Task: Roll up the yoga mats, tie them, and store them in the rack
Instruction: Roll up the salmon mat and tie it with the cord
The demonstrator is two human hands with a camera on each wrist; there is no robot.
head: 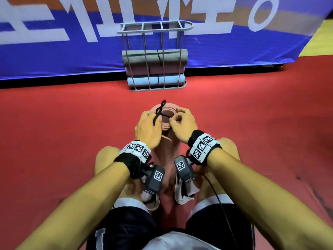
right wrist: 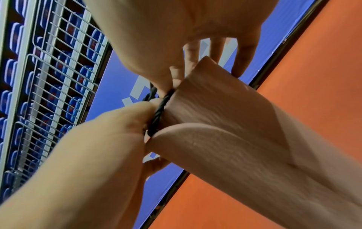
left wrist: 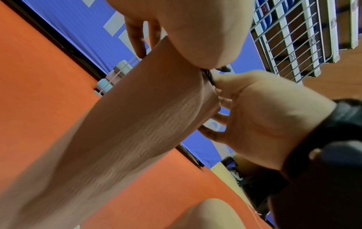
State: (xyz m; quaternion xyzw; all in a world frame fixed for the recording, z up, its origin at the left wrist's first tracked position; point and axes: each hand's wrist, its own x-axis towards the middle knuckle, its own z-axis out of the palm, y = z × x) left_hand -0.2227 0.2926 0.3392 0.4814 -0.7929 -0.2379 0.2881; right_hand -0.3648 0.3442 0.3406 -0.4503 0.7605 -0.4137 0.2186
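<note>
A pink rolled yoga mat (head: pixel 165 156) stands on end between my knees; the wrist views show its textured side (left wrist: pixel 137 124) (right wrist: pixel 235 139). A black twisted cord (head: pixel 159 110) crosses its top end and loops up above it. My left hand (head: pixel 147 127) pinches the cord at the roll's left rim, and its fingers reach behind the roll (left wrist: pixel 137 38). My right hand (head: pixel 182 123) pinches the cord (right wrist: pixel 158 114) at the right rim with curled fingers. Ahead stands a grey wire rack (head: pixel 155 27).
The rack holds three tied rolls stacked flat: grey (head: pixel 140 57), pink (head: pixel 171 69), light blue (head: pixel 140 81). A blue banner wall (head: pixel 72 56) runs behind it. Red floor (head: pixel 54 123) lies all around, yellow matting (head: pixel 320 38) at far right. My shoes (head: pixel 182 193) flank the roll's base.
</note>
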